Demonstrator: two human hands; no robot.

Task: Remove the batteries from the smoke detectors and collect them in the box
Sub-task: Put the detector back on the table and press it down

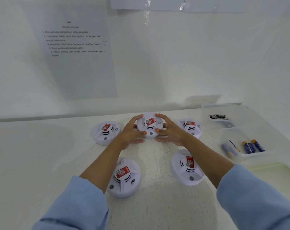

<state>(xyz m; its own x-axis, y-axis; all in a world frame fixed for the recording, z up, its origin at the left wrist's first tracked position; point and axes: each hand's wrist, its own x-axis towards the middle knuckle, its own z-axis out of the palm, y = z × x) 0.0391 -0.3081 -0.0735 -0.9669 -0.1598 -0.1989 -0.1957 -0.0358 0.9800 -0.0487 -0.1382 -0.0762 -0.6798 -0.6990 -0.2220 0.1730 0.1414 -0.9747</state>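
head view: my left hand (132, 131) and right hand (168, 131) cup the middle smoke detector (150, 126) from either side, fingers curled on its rim, at the table's far centre. the battery box (224, 112) lies to my right, nearer that hand.

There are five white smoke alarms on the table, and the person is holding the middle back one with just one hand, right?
Almost. The five smoke alarms are right, but both hands are on the middle back alarm: the left hand grips its left side and the right hand grips its right side. The head view shows this.
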